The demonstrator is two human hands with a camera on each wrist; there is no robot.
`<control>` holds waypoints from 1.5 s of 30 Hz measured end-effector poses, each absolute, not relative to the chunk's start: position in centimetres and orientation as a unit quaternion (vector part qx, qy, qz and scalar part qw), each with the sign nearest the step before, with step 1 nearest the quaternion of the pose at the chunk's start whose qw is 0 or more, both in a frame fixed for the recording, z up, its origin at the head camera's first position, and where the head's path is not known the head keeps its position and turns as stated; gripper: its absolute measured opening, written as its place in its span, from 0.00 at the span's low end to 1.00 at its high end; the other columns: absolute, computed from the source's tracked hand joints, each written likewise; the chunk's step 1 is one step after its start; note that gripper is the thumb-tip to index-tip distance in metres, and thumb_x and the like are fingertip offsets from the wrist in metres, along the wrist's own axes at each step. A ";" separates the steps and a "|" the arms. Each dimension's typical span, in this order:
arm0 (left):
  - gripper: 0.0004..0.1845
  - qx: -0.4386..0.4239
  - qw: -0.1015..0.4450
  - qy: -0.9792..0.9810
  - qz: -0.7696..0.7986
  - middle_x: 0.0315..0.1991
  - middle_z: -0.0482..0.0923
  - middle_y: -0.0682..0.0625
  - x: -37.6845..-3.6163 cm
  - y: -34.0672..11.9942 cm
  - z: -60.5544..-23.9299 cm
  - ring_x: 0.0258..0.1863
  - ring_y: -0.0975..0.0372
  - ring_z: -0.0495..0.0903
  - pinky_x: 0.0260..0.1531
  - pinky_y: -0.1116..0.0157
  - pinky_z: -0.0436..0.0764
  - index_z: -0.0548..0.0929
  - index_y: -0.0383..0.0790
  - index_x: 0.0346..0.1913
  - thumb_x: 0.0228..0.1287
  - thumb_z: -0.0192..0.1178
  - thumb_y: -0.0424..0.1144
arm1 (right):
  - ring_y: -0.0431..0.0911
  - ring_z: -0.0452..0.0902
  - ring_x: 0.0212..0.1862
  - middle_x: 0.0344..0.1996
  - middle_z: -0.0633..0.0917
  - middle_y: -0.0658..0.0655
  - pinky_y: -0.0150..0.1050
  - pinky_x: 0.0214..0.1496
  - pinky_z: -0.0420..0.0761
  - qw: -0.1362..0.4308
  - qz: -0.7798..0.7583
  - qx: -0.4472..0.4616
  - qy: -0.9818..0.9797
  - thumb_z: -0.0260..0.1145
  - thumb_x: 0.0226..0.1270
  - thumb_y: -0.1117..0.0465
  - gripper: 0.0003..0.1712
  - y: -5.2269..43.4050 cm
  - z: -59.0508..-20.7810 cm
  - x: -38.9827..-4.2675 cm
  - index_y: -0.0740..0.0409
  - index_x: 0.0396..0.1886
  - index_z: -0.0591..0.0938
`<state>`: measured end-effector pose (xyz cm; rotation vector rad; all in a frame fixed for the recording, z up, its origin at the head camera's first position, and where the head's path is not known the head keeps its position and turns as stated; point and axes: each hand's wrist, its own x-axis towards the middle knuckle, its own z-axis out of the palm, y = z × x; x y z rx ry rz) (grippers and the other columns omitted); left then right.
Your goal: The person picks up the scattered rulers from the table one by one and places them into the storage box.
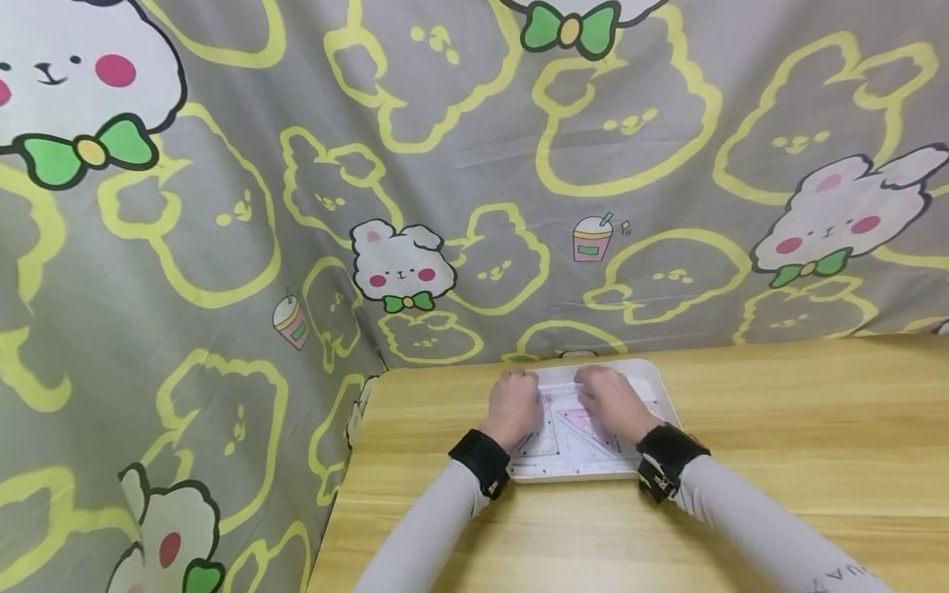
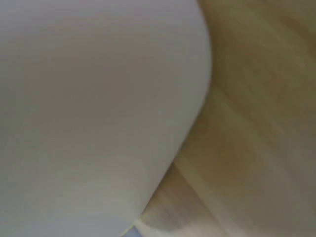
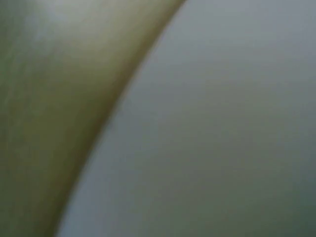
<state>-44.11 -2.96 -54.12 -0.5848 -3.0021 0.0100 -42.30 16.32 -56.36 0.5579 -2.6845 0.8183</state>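
In the head view, a shallow white tray (image 1: 660, 383) sits on the wooden table. Clear plastic drawing pieces lie in it, among them a pink-tinted set square (image 1: 582, 422) and a pale, clear one (image 1: 547, 441) to its left. My left hand (image 1: 515, 408) is over the tray's left side, its fingers bent down and their tips hidden. Over the right side my right hand (image 1: 617, 402) reaches in with bent fingers, close above the pink set square. I cannot tell what either hand grips. Both wrist views show only a blurred pale surface and some wood.
The wooden table (image 1: 801, 428) extends to the right and toward me. A grey curtain (image 1: 511, 165) with cartoon rabbits hangs along the table's back edge and down its left side. Black bands (image 1: 482, 461) wrap both wrists over pale sleeves.
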 end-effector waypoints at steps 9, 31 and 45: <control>0.10 -0.206 0.043 -0.977 -0.042 0.45 0.82 0.46 -42.9 -3.3 -53.4 0.44 0.54 0.81 0.43 0.60 0.82 0.88 0.41 0.47 0.66 0.70 0.40 | 0.57 0.86 0.39 0.35 0.88 0.61 0.55 0.43 0.85 0.162 0.286 0.191 -0.925 0.69 0.62 0.75 0.07 16.7 -55.7 -40.3 0.67 0.40 0.86; 0.24 -0.458 -0.007 -0.881 -0.121 0.59 0.80 0.55 -29.7 -4.5 -52.4 0.58 0.65 0.74 0.61 0.68 0.73 0.84 0.50 0.60 0.66 0.71 0.56 | 0.30 0.69 0.27 0.26 0.78 0.39 0.30 0.29 0.74 0.065 0.317 0.176 -0.930 0.79 0.61 0.57 0.08 20.3 -53.7 -25.5 0.50 0.35 0.86; 0.32 -0.557 -0.148 -0.810 -0.105 0.59 0.71 0.63 -22.1 -4.8 -53.3 0.55 0.74 0.64 0.52 0.79 0.62 0.78 0.57 0.70 0.65 0.70 0.61 | 0.29 0.63 0.28 0.28 0.70 0.36 0.31 0.28 0.67 -0.016 0.333 0.225 -0.916 0.81 0.54 0.39 0.21 18.7 -56.0 -16.6 0.41 0.33 0.80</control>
